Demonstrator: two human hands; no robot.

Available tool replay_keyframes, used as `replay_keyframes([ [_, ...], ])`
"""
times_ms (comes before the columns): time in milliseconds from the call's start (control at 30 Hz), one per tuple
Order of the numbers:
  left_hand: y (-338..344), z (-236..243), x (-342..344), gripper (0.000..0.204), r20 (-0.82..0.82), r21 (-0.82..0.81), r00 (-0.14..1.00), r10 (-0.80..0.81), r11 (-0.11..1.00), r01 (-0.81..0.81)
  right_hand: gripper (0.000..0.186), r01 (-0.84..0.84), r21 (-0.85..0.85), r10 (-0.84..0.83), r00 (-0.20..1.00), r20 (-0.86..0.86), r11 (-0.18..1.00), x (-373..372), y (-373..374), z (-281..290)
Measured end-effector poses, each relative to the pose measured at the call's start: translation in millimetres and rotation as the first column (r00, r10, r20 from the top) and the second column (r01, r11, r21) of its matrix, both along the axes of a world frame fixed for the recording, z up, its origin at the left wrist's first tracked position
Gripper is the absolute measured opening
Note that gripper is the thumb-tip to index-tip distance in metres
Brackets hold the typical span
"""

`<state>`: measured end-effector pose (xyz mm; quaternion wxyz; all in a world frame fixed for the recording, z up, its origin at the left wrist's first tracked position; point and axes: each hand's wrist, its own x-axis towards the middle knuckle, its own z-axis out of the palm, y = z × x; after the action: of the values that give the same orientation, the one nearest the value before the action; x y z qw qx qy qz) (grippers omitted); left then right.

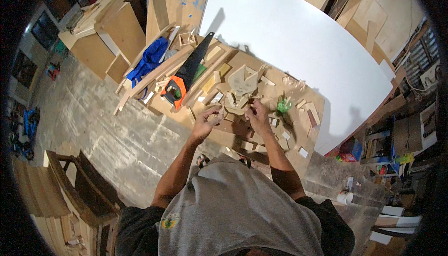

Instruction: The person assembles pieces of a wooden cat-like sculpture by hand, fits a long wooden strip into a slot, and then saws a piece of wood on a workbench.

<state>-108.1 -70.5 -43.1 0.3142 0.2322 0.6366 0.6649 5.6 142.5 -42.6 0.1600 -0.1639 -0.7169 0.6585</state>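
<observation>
Two bare hands work over a cluttered low table [312, 130], forearms coming in from the near edge above a grey shirt. Left hand [205, 123] has its grip pinched together on a small pale wood piece [218, 112]; right hand [256, 116] is curled with fingers closed near a second small offcut, though I cannot tell whether it truly clamps one, too small to see. Both hands sit just apart, near the table's near edge, amid loose wood scraps [284, 139]. Risk, as a judgement: the piece is tiny and held only by fingertips, so it could slip and drop among look-alike scraps or roll off the near edge to the concrete floor [107, 125]. Scraps crowding the hands could get knocked. Just right of the right hand stands a green object [283, 105], likely to tip if an elbow swings. Farther left lies a handsaw [189, 72] with orange-black handle, blade exposed; reaching across blind could graze it. Beyond, a blue cloth [149, 60] and a big white board [298, 37] leaning far right.
</observation>
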Motion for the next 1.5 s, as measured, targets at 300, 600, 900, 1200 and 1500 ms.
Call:
replay_keyframes([
  [300,-9.2,-68.1,14.3,0.042,-0.147,-0.214,0.987,-0.071,0.976,0.039,0.031,-0.018,0.194,0.001,0.996,0.087,0.981,27.5,-16.7,-123.2],
  [600,-15.9,-106.9,19.6,0.037,-0.252,-0.2,0.967,-0.027,0.979,-0.025,0.02,0.008,0.44,-0.069,0.99,0.123,0.898,36.0,-38.3,-75.8],
  [900,-8.3,-95.4,20.6,0.03,-0.41,-0.29,0.912,-0.028,0.952,-0.101,0.014,-0.019,0.529,-0.044,0.993,0.106,0.848,39.9,-34.7,-99.6],
  [1200,1.0,-89.9,9.0,0.026,-0.53,-0.345,0.843,-0.093,0.931,-0.114,0.016,-0.075,0.342,-0.025,0.96,0.277,0.937,35.1,-35.5,-81.8],
  [1500,5.4,-90.5,1.1,0.026,-0.335,-0.259,0.942,0.021,0.959,-0.114,0.016,-0.1,0.553,-0.015,0.98,0.2,0.827,35.8,-31.4,-84.5],
])
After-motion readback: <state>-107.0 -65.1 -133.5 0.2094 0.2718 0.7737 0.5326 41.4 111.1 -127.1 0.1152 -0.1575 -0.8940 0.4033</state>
